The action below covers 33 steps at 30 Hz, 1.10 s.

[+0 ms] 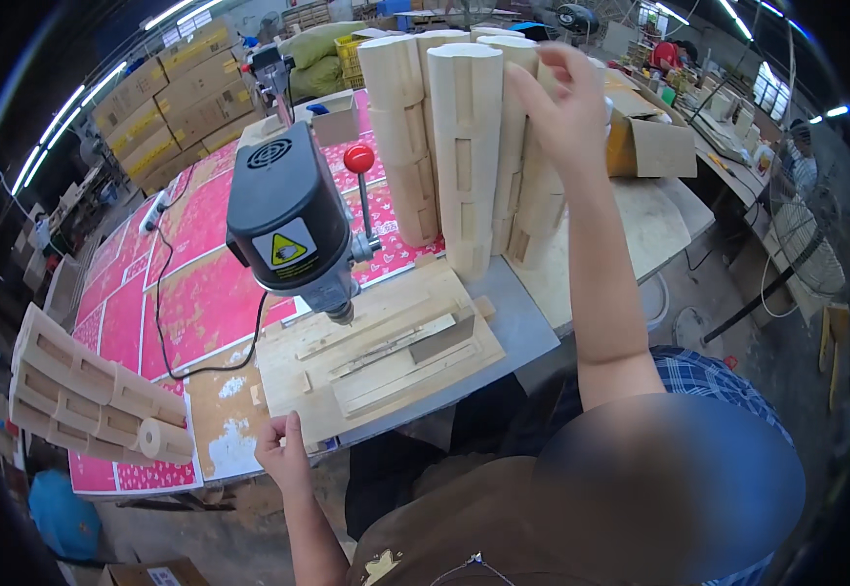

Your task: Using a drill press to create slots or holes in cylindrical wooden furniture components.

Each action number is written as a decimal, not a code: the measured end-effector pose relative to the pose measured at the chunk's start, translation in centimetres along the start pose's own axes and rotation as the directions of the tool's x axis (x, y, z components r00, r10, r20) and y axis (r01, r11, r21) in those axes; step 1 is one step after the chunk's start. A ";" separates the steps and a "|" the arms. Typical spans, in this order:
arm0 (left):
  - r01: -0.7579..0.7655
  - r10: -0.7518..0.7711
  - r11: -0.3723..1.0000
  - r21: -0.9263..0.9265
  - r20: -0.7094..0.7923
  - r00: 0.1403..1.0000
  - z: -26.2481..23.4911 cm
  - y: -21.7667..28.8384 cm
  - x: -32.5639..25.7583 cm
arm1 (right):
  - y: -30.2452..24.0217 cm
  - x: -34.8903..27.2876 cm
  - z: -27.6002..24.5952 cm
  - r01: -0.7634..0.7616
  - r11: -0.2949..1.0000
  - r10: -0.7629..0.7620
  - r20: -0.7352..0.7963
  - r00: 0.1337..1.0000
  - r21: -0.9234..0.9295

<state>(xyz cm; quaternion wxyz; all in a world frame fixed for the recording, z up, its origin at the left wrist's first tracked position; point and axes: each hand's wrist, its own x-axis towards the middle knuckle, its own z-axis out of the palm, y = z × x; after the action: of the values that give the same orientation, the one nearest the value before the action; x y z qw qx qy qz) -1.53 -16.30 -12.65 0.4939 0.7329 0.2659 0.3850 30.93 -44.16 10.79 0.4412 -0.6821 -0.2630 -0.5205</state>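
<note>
My right hand (563, 103) reaches up to a group of tall stacks of pale wooden cylinders. Its thumb and fingers close around the top of a rear wooden cylinder (519, 51), partly hidden by the hand. The nearest stack (468, 156) has rectangular slots down its side. My left hand (284, 455) is at the front left corner of a flat wooden board (337, 405), fingers curled; whether they hold anything is hidden. Wooden strips (395, 347) form a jig on this board. Above it hangs the black head of a drill press (288, 210), with a red-knobbed lever (357, 159).
More slotted wooden cylinders (93, 381) stand in leaning stacks on the pink-covered table (200, 264) at left. A black cable (163, 303) runs across it to a power strip (154, 212). An open cardboard box (649, 142) sits behind my right arm. A fan (806, 239) stands at right.
</note>
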 end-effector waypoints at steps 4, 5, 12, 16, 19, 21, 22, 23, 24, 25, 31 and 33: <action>-0.015 0.020 0.994 -0.107 0.049 0.999 1.3 2.2 -0.7 | -0.1 1.0 5.3 -0.069 0.917 0.078 0.006 0.997 -0.394; -0.022 0.028 0.994 -0.112 0.053 0.998 1.6 2.9 -0.8 | 0.4 0.7 6.2 -0.069 0.915 0.075 -0.002 0.997 -0.397; -0.100 0.123 0.982 -0.158 0.147 0.981 1.7 6.3 -1.8 | 0.5 -0.1 6.1 -0.141 0.970 0.165 0.108 0.980 -0.199; -0.250 0.301 0.929 -0.273 0.164 0.939 2.7 8.7 -1.9 | -8.2 -3.6 0.4 -0.294 0.657 0.316 0.101 0.943 0.694; -0.394 0.493 0.822 -0.411 0.169 0.853 4.8 11.0 -1.4 | -11.9 -10.2 -2.4 -0.364 0.493 0.235 0.282 0.930 0.790; -0.370 0.488 0.795 -0.480 0.143 0.861 6.0 13.0 -1.9 | -14.1 -14.2 -3.3 -0.460 0.390 0.181 0.423 0.888 0.798; -0.350 0.483 0.757 -0.552 0.112 0.869 6.3 13.2 -2.2 | -15.0 -15.9 -3.4 -0.542 0.351 0.166 0.518 0.839 0.764; -0.345 0.469 0.768 -0.540 0.107 0.877 6.3 12.9 -2.5 | -15.7 -17.1 -3.3 -0.555 0.338 0.165 0.533 0.830 0.760; -0.267 0.370 0.800 -0.537 0.091 0.925 6.3 12.5 -2.6 | -16.3 -18.1 -3.0 -0.694 0.083 0.247 0.660 0.709 0.715; -0.186 0.263 0.825 -0.533 0.071 0.962 6.1 12.2 -2.8 | -16.7 -19.0 -2.8 -0.769 -0.186 0.280 0.783 0.555 0.612; 0.210 -0.261 0.781 -0.587 -0.002 0.965 1.5 8.9 -0.3 | -9.7 -22.1 -2.4 -0.300 0.931 0.060 0.723 0.688 0.207; 0.266 -0.358 0.747 -0.609 -0.032 0.933 0.1 6.7 0.6 | -7.3 -22.4 -2.1 -0.056 0.998 0.059 0.637 0.768 -0.024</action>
<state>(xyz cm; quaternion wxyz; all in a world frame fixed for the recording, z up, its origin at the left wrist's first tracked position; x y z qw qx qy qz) -1.05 -18.37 -6.24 0.7351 0.4550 0.2861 0.4131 16.81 -40.27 -7.73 0.3406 -0.8266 -0.3751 -0.2452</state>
